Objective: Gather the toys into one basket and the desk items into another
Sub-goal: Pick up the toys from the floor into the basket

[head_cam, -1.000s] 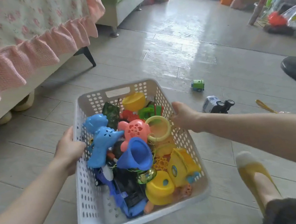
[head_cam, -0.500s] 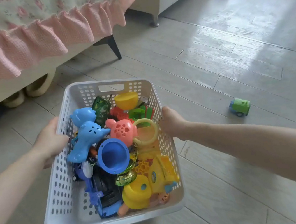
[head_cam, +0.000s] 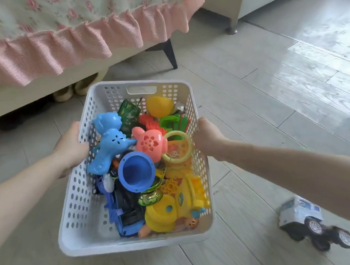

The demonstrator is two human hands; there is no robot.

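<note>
Pale floor (head_cam: 244,105) planks run under everything. Nearest, low on the right, a white toy truck (head_cam: 300,216) with black wheels lies loose on them, just under the right forearm and well apart from the left. Ahead, the white basket (head_cam: 75,212) of toys points its long axis away from the person. The left hand (head_cam: 71,150) and right hand (head_cam: 208,135) grip its long walls, fingers curled, neither free. Taking the truck probably means freeing the right hand. Beyond stands a pink-frilled bed (head_cam: 69,46).
</note>
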